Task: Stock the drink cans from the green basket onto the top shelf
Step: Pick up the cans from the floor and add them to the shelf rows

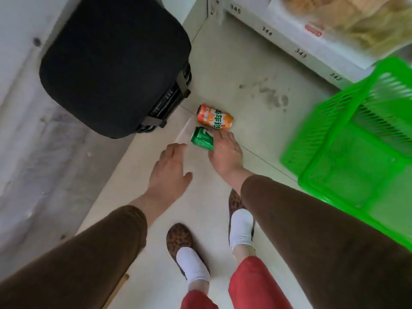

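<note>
On the floor, an orange can (214, 117) and a green can (202, 138) lie on their sides, just beside each other. Right hand (225, 150) touches the green can, fingers extended (no grip visible). Left hand (171, 172) hovers near, fingers spread, holding nothing. Green basket (347, 139) sits well right, blurred.

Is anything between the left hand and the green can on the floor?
Nothing visible. The left hand is open just short of the green can, with bare floor between them. The right hand already touches that can's far side; the orange can lies beyond.
</note>
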Demonstrator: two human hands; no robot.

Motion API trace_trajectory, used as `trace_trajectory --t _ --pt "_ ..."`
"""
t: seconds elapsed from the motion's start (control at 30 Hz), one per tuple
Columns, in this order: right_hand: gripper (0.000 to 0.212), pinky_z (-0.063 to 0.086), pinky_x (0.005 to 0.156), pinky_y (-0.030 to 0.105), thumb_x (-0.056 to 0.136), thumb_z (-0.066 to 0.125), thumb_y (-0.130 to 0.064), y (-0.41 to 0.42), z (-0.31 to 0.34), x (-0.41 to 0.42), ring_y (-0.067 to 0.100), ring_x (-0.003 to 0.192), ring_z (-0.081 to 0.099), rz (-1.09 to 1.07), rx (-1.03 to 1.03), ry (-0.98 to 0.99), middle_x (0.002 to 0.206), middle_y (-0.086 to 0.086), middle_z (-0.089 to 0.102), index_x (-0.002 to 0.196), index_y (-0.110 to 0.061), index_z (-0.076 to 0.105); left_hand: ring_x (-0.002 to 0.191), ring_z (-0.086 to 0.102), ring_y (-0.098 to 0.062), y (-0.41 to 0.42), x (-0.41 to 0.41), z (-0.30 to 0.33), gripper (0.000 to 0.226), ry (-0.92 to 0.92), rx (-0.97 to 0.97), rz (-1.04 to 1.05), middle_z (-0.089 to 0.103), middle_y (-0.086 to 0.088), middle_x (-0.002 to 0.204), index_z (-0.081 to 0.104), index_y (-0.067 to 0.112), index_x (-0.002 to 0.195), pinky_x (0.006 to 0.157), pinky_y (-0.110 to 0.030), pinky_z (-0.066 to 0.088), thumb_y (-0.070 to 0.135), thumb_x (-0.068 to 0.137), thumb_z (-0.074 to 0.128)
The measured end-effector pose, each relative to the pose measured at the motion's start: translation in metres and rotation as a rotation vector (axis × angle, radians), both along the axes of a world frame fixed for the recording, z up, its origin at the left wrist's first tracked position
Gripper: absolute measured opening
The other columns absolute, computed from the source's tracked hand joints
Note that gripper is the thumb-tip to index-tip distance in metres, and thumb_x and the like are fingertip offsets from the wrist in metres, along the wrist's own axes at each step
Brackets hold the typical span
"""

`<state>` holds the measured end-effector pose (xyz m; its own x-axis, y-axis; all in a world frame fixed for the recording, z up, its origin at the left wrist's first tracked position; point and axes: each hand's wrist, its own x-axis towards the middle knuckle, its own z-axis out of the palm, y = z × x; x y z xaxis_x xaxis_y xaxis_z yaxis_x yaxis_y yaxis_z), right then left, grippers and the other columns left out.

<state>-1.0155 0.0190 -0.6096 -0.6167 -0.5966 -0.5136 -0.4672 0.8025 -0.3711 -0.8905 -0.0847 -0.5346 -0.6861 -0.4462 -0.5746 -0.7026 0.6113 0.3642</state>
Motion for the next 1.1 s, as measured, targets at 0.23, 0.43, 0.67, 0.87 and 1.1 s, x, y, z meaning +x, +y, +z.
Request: trace_trajectory --t 0.23,0.43,0.67,0.87,1.1 --pt "0.070 0.043 0.098 0.037 0.079 0.079 -0.042 -0.003 -0.041 0.023 0.027 0.121 0.043 0.047 0.114 0.136 0.131 0.007 0.047 0.136 -0.015 0.049 0.129 0.042 -0.023 -0.002 0.015 -0.035 0.071 0.065 0.023 0.033 0.040 -0.004 0.140 0.037 0.015 0.143 0.107 -0.038 0.041 0.015 0.081 0.071" --pt "0.068 0.044 0.097 0.035 0.079 0.081 -0.040 -0.003 -0.057 0.031 0.026 0.121 0.047 0.010 0.202 -0.073 0.131 0.007 0.055 0.134 -0.015 0.049 0.129 0.042 -0.023 -0.006 0.023 -0.034 0.069 0.036 0.026 0.024 0.041 -0.004 0.140 0.038 0.015 0.142 0.106 -0.037 0.042 0.015 0.081 0.070" --pt "0.060 0.049 0.078 0.037 0.070 0.085 -0.033 0.021 0.046 0.010 0.027 0.102 0.057 -0.480 -0.114 -0.223 0.108 0.003 0.063 0.113 -0.019 0.046 0.129 0.042 -0.023 0.003 0.008 0.043 0.069 0.019 0.028 0.060 0.040 -0.004 0.140 0.038 0.016 0.142 0.107 -0.037 0.040 0.017 0.081 0.070" --pt "0.066 0.048 0.068 0.037 0.064 0.088 -0.047 0.041 0.243 -0.057 0.023 0.090 0.065 -0.619 -0.340 -0.127 0.106 -0.004 0.064 0.100 -0.026 0.037 0.123 0.045 -0.027 0.024 -0.053 0.201 0.065 0.191 0.056 0.069 0.040 -0.005 0.138 0.040 0.018 0.139 0.101 -0.038 0.043 0.018 0.081 0.069" --pt "0.067 0.050 0.077 0.026 0.069 0.091 -0.040 0.070 0.506 -0.093 0.009 0.093 0.066 -0.813 -0.698 -0.130 0.106 -0.016 0.066 0.118 -0.026 0.048 0.126 0.041 -0.026 0.041 -0.123 0.435 0.069 0.442 0.018 -0.001 0.041 -0.007 0.134 0.040 0.016 0.138 0.098 -0.041 0.045 0.020 0.076 0.070"
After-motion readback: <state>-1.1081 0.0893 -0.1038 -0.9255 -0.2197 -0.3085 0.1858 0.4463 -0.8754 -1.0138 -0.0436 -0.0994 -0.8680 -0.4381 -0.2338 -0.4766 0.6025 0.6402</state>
